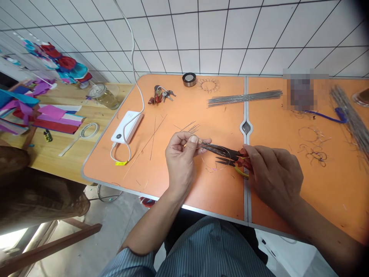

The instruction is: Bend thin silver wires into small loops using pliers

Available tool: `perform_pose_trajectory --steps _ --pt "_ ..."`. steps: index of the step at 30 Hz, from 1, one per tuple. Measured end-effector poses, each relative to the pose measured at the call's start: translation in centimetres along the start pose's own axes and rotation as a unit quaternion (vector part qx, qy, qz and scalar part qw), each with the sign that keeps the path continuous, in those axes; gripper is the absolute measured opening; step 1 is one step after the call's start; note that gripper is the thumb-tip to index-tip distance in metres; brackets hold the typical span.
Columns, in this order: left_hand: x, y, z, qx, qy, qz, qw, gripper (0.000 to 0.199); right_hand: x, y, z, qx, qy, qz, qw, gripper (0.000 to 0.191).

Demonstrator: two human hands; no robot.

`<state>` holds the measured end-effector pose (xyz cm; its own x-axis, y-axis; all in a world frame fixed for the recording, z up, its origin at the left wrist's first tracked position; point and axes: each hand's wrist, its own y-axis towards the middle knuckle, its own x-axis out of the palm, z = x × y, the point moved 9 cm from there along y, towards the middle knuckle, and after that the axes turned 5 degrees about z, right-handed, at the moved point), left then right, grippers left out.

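A thin wire (209, 163) is pinched in the nearly closed left hand (181, 159) above the orange table (219, 200). Red-handled long-nose pliers (223, 153) are gripped in the closed right hand (273, 173), their tips just beside the left hand.

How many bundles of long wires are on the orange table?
2: a bundle of straight wires near the back edge, and a darker bundle at the far right, running out of view.

1. Red and yellow grips are seen on the long-nose pliers (240, 161).
2. Orange is shown across the folding table top (201, 196).
3. White wall tiles (201, 34) are ruled with black lines.
4. Blue-and-white pinstripes are worn on the shirt (210, 250).
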<state>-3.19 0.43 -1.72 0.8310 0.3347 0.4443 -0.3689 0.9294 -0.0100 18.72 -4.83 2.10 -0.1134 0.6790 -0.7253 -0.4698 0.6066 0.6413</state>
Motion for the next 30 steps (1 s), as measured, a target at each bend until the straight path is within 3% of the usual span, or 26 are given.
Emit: perform_pose_trajectory --steps 11,30 --pt "0.09 -0.03 0.05 -0.001 0.004 -0.007 1.000 0.033 0.57 -0.43 0.16 -0.002 0.002 -0.019 1.000 0.030" --pt "0.03 0.00 -0.15 -0.016 0.018 0.000 1.000 0.033 0.41 -0.22 0.06 -0.002 -0.001 0.003 1.000 0.021"
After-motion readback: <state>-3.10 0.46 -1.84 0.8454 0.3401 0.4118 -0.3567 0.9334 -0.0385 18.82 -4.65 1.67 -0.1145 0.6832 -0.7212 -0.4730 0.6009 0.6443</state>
